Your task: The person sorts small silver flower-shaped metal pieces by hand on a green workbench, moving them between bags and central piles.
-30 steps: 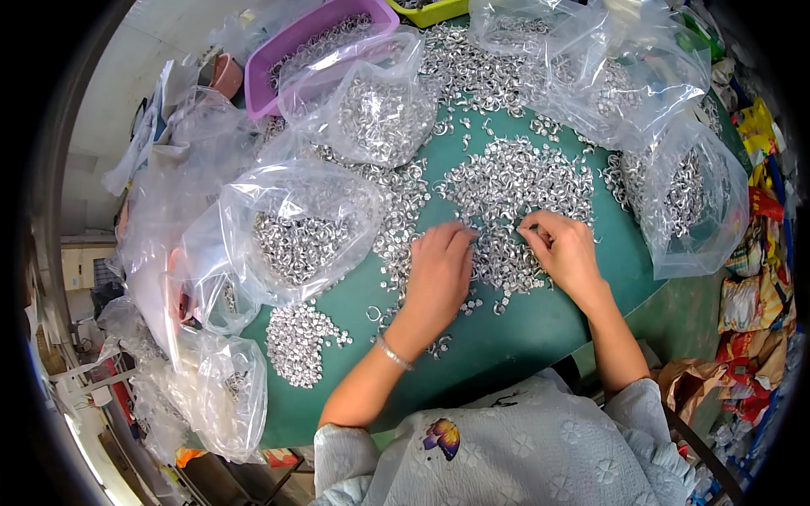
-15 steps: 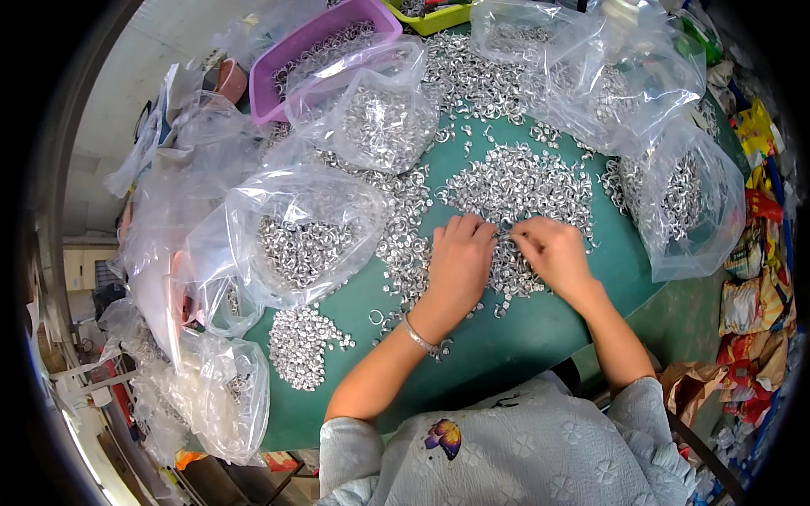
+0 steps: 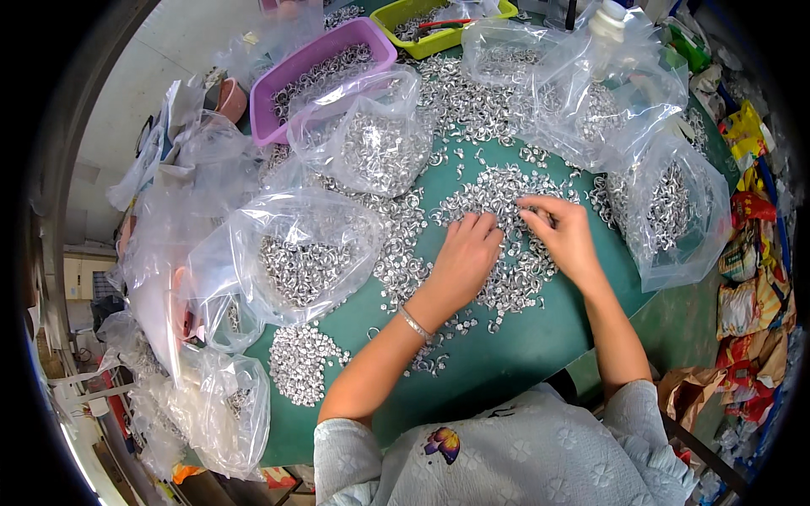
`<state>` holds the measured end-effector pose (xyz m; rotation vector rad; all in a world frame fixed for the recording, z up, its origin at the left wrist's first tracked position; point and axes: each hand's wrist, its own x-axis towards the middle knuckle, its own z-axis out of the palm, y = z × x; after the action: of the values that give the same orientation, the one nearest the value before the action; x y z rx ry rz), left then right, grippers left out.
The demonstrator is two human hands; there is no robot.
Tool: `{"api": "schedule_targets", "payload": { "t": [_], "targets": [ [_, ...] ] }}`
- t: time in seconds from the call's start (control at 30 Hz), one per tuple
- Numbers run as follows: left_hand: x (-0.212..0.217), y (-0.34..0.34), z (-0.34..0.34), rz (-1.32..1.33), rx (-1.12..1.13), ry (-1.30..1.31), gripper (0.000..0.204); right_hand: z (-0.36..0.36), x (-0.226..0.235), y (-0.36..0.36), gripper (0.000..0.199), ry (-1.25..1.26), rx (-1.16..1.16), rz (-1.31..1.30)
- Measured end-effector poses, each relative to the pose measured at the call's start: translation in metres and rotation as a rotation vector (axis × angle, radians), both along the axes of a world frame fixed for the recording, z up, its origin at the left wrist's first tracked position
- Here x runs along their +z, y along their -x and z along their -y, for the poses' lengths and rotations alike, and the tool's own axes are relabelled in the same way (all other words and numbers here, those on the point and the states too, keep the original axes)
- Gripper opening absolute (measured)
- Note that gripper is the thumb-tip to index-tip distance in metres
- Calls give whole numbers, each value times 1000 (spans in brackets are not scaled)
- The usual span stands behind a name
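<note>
A loose pile of small silver ring-like metal pieces (image 3: 498, 181) lies in the middle of the green table. My left hand (image 3: 468, 257) rests at the left side of this pile, its fingers curled and close together. Whatever the left fingertips hold, if anything, is hidden. Over the pile's right side is my right hand (image 3: 564, 240), thumb and forefinger apart; nothing shows between them. Another band of the same pieces (image 3: 396, 253) runs along the left of my left hand. A smaller separate heap of silver pieces (image 3: 299, 364) sits at the near left.
Clear plastic bags (image 3: 308, 261) of silver pieces stand on the left, with another bag (image 3: 671, 211) on the right. A purple basin (image 3: 266, 93) and a yellow-green basin (image 3: 401, 40) sit at the back. Colourful packaging (image 3: 747, 244) lies beyond the table's right edge.
My hands have moved apart from each other. The right hand has shifted up over the pile and its thumb and forefinger have spread; the left has stayed near the pile's left side.
</note>
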<state>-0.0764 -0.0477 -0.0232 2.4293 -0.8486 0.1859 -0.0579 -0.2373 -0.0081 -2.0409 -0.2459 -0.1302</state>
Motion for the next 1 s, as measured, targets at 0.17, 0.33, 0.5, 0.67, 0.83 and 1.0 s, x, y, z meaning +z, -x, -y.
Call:
{"api": "schedule_targets", "payload": {
  "t": [0.17,0.33,0.5,0.67,0.83,1.0],
  "targets": [
    [-12,-1,-9,23,16,215,16,-20,-9,11,19,663,54,194],
    [-8,5,-8,-53,36,99,19,-6,1,46,22,594,199,81],
    [8,12,-5,-19,5,-167,21,19,9,16,20,383,132,56],
    [5,17,-12,-97,-27,-187,23,6,-11,-24,25,839,-23,200],
    [14,2,-25,-88,171,-9,31,-14,1,10,41,936,211,216],
    [-6,-21,-6,-19,67,-211,43,-11,10,43,51,854,353,48]
  ]
}}
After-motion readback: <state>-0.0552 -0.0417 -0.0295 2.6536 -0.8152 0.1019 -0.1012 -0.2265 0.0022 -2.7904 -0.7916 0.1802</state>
